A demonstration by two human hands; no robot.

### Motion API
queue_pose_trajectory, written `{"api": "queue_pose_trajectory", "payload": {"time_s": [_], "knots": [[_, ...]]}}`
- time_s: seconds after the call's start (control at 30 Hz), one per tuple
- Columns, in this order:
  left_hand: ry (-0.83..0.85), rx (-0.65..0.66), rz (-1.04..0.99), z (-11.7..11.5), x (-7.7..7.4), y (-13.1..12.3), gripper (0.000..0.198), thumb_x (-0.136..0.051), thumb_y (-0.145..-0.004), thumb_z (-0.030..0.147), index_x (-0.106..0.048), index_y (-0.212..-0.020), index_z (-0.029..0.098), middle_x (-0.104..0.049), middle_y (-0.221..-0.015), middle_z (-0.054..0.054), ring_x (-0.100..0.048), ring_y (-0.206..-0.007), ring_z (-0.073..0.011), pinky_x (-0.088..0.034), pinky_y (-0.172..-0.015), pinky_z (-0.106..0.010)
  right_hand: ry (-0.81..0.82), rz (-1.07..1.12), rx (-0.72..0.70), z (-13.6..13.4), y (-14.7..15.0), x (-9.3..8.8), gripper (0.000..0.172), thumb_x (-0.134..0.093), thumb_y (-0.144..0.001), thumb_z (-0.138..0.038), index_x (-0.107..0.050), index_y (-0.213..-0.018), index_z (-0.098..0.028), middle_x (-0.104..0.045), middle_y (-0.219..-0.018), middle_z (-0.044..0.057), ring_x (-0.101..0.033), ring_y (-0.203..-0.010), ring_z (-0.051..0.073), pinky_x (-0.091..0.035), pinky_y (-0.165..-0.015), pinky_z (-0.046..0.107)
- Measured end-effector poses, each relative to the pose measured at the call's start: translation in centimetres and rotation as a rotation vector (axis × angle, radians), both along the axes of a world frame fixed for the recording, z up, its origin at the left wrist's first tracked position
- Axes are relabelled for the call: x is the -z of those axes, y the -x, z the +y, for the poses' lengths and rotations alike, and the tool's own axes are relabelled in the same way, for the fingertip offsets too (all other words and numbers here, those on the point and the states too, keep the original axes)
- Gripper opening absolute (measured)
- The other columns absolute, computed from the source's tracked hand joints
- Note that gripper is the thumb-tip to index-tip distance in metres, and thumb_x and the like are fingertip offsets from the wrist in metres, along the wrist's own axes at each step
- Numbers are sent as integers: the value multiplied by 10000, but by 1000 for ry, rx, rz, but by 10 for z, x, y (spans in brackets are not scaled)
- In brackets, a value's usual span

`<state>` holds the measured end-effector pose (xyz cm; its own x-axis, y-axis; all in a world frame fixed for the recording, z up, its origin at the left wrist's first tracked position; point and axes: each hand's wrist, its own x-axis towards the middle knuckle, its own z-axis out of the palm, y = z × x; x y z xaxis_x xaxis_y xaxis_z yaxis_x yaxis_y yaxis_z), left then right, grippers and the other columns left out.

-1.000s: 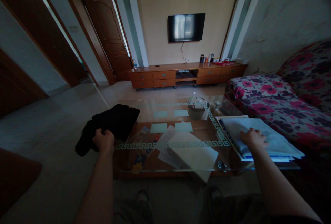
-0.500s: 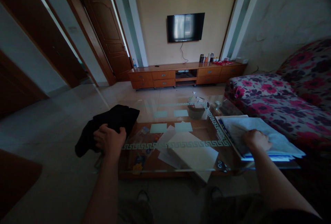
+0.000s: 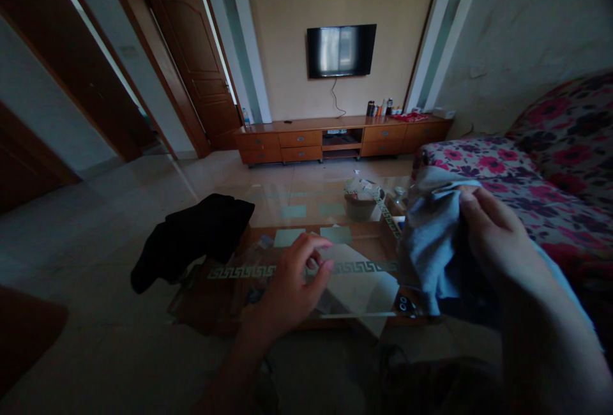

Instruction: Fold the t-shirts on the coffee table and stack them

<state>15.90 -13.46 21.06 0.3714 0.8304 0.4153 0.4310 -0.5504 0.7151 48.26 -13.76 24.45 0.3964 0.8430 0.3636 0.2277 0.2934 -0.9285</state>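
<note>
Hanging in loose folds at the right end of the surface (image 3: 239, 272), the grey-blue cloth (image 3: 426, 236) is pinched near its top by the right hand (image 3: 495, 230). Judged light, soft; best taken by an edge. The left hand (image 3: 294, 281) is held half-curled, gripping nothing. Black cloth (image 3: 205, 226) is draped at left.

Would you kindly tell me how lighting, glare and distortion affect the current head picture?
Head view: dim light makes the black cloth nearly featureless, though folds in the grey cloth are readable; head view: a pale, window-like reflection covers part of the television; head view: wide-angle stretch seems to tilt the wooden door at left.
</note>
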Motion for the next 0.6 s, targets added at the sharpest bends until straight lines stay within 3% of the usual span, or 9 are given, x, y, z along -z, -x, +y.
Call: {"api": "queue_pose_trajectory", "payload": {"time_s": [0.1, 0.23, 0.3, 0.4, 0.53, 0.6], "knots": [[65, 34, 10, -18, 0, -17, 303, -550, -954, 285, -567, -1256, 293, -627, -1180, -39, -611, -872, -151, -516, -841, -337, 64, 21, -148, -17, 27, -12, 293, -651, -888, -548, -599, -897, -260, -539, -766, -15, -472, -655, 146, -426, -556, 235], [198, 54, 62, -30, 9, -30, 528, -620, -920, 431, -460, -1407, 299, -622, -1248, -80, -621, -825, -180, -520, -764, -354, 157, 178, -355, -22, 60, -10, 323, -674, -871, -552, -574, -908, -247, -521, -752, -18, -475, -633, 135, -436, -551, 234], [257, 73, 130, -33, 13, -34, 486, -634, -901, 482, -519, -1321, 266, -668, -1118, -76, -629, -820, -205, -501, -726, -351, 198, 228, -440, -22, 73, -5, 319, -660, -886, -548, -566, -914, -245, -507, -735, -24, -465, -612, 125, -427, -542, 228], [313, 158, 167, -33, 18, -38, 223, -500, -980, 426, -606, -1050, 242, -675, -886, -36, -634, -790, -203, -472, -708, -333, 217, 203, -511, -21, 88, 5, 305, -642, -910, -539, -574, -944, -243, -512, -751, -26, -474, -634, 119, -436, -580, 223], [411, 267, 68, -17, 29, -33, 270, -446, -999, 405, -616, -883, 230, -649, -780, -10, -626, -726, -173, -487, -683, -308, 195, 126, -537, -15, 100, 15, 309, -610, -934, -539, -580, -962, -233, -535, -782, -20, -490, -666, 121, -445, -615, 227], [478, 234, -92, -1, 34, -25, 277, -488, -974, 461, -618, -906, 225, -660, -827, -15, -639, -750, -169, -518, -695, -307, 175, 89, -528, -10, 101, 17, 314, -620, -928, -539, -574, -955, -229, -536, -773, -23, -481, -648, 115, -427, -589, 221]]}}
